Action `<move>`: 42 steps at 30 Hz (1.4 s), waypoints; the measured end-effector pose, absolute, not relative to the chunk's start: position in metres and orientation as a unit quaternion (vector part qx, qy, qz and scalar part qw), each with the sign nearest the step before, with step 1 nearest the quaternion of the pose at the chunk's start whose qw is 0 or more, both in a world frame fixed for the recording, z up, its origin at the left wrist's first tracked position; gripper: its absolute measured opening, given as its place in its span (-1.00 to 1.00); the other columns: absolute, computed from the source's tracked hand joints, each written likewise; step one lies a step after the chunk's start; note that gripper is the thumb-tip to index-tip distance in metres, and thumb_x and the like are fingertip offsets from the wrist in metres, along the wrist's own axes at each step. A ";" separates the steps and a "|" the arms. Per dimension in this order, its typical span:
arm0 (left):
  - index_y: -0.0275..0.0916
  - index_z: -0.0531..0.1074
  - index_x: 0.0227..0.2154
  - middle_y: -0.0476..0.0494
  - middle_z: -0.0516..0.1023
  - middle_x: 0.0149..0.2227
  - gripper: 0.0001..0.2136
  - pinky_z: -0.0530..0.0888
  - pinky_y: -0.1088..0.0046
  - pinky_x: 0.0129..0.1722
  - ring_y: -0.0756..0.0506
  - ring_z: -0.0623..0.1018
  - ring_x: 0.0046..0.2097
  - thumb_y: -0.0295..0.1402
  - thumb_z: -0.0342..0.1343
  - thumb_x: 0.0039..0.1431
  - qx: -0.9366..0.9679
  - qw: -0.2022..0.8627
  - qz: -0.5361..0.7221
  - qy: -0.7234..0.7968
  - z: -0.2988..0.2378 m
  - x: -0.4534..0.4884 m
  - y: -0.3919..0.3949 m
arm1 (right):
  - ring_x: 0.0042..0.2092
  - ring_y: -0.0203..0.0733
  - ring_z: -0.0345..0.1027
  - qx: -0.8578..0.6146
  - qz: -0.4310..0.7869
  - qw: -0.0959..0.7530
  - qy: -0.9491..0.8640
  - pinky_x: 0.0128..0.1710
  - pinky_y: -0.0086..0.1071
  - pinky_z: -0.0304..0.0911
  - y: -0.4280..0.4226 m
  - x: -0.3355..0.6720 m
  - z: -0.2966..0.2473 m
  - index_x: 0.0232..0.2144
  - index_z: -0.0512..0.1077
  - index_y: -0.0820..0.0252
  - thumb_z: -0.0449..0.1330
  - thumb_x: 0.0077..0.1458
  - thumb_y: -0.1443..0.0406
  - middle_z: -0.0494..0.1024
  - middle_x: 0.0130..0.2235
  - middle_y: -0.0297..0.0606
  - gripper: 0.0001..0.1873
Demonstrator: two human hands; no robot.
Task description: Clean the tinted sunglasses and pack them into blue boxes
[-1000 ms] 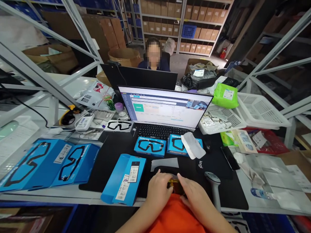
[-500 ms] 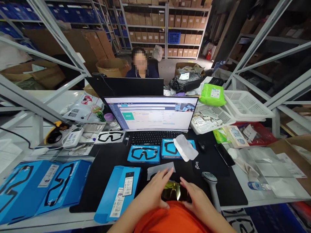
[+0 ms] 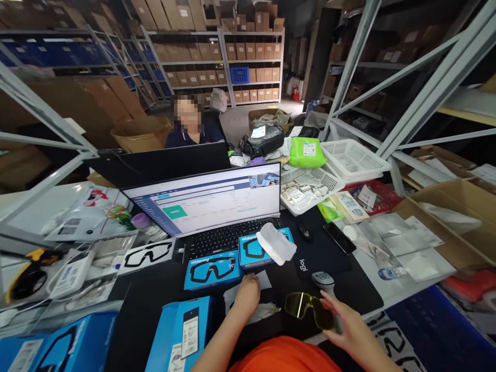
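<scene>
My right hand (image 3: 346,326) holds a pair of yellow-lensed glasses (image 3: 306,307) by its right end, low over the black desk mat (image 3: 333,287). My left hand (image 3: 247,293) reaches forward with fingers curled onto a clear plastic sleeve (image 3: 260,281) that lies just in front of two small blue glasses boxes (image 3: 211,268). A white pouch (image 3: 276,243) rests on the right-hand box. A long blue box (image 3: 182,336) lies at the left of my left arm.
A monitor (image 3: 205,199) and keyboard (image 3: 228,236) stand behind the boxes. A barcode scanner (image 3: 322,280), mouse (image 3: 305,232) and phone (image 3: 339,237) lie to the right. White baskets (image 3: 354,157), papers and a cardboard box (image 3: 457,217) fill the right side. A person sits opposite behind another screen.
The view swung to the right. My hands parted: the right one carried the yellow glasses to the right, and the left one moved forward onto the clear sleeve.
</scene>
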State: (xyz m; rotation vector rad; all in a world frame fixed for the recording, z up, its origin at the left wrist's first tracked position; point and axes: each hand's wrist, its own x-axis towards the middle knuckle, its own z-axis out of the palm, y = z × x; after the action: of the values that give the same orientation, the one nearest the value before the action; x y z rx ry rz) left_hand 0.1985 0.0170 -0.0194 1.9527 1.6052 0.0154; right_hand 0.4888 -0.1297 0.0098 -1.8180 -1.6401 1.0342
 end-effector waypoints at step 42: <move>-0.14 0.53 -0.36 -0.05 0.56 -0.32 -0.94 0.51 0.45 -0.27 -0.08 0.56 -0.26 -0.30 0.22 0.19 0.623 0.188 0.499 0.572 0.086 0.106 -0.090 | 0.01 0.08 0.53 -0.384 0.691 0.333 -0.514 -0.02 -0.10 0.43 -0.070 0.419 0.107 0.16 0.29 0.06 0.49 -0.13 0.07 0.58 0.05 0.02 -0.16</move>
State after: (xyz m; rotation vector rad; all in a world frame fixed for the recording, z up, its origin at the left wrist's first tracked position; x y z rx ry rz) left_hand 0.1064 -0.0899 0.0857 1.7524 1.6102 1.4027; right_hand 0.4186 -0.0698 0.1070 -1.0023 -1.3414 1.8059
